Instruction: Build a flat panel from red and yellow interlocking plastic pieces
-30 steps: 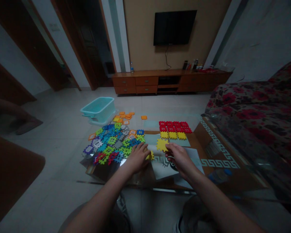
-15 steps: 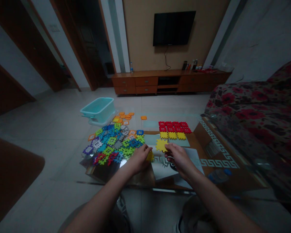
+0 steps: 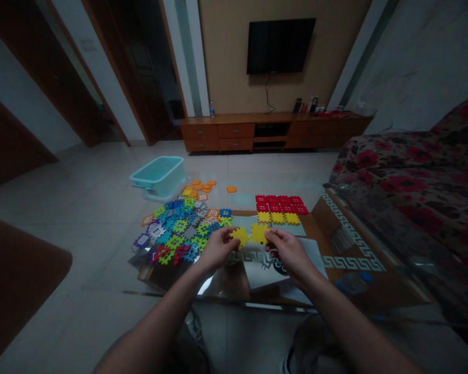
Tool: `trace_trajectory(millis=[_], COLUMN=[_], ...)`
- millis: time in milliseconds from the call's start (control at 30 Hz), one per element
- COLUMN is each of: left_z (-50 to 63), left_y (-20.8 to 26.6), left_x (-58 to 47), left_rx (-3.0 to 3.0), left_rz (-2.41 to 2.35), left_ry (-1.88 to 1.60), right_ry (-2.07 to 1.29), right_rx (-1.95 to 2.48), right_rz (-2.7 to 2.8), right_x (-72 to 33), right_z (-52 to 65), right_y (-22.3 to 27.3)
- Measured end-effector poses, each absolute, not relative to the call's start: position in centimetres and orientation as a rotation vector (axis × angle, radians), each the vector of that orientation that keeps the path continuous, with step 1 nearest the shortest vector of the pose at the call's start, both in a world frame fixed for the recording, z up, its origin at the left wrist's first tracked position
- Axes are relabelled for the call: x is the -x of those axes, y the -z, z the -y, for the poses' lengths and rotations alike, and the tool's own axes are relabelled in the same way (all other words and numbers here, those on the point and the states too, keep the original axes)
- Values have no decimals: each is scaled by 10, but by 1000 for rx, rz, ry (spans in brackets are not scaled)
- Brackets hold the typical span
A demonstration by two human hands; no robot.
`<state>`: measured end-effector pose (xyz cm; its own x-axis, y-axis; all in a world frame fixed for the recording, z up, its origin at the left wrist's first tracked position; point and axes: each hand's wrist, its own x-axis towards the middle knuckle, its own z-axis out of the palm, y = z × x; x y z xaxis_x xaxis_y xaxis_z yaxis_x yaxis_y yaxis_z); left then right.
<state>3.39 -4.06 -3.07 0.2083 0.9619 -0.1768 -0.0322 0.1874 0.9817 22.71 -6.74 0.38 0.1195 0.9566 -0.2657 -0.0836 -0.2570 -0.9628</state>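
Note:
My left hand (image 3: pixel 219 247) pinches a yellow notched building tile (image 3: pixel 241 237) by its left edge. Facing it, a second yellow tile (image 3: pixel 259 234) is gripped at its right edge by my right hand (image 3: pixel 285 246). The two tiles are side by side above the glass table, their near edges very close; whether they touch I cannot tell. Just beyond them lies a row of yellow tiles (image 3: pixel 277 218), against a block of joined red tiles (image 3: pixel 283 204). Left of my left hand spreads a pile of mixed coloured tiles (image 3: pixel 181 227).
A turquoise plastic tub (image 3: pixel 158 176) stands at the table's far left, near several orange tiles (image 3: pixel 203 187). One orange tile (image 3: pixel 231 189) lies apart. Papers (image 3: pixel 257 275) and a bottle (image 3: pixel 353 283) show at the near right. A flowered sofa (image 3: pixel 405 161) borders the right side.
My left hand has lifted and turned, bringing its yellow tile into view beside the other one. My right hand and its tile have stayed nearly in place.

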Motion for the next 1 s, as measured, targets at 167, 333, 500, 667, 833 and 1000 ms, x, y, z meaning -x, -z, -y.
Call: trace_trajectory(millis=[167, 333, 500, 667, 833, 1000], left_z=[52, 56, 58, 59, 59, 59], left_y=[10, -1, -1, 0, 4, 5], left_x=[-38, -35, -31, -32, -32, -32], left_rx=[-871, -779, -802, -903, -996, -1025], left_rz=[-861, -805, -727, -691, -657, -649], left_ry=[-932, -900, -890, -876, -911, -924], right_ry=[-1290, -1211, -1167, -1174, -1221, -1272], right_rx=[1393, 1422, 1421, 1364, 1333, 1301], right_rz=[1073, 1098, 1130, 1197, 1194, 1135], right_x=[-225, -223, -227, -227, -225, -224], right_z=[68, 69, 68, 68, 71, 71], right_y=[-5, -8, -3, -2, -5, -4])
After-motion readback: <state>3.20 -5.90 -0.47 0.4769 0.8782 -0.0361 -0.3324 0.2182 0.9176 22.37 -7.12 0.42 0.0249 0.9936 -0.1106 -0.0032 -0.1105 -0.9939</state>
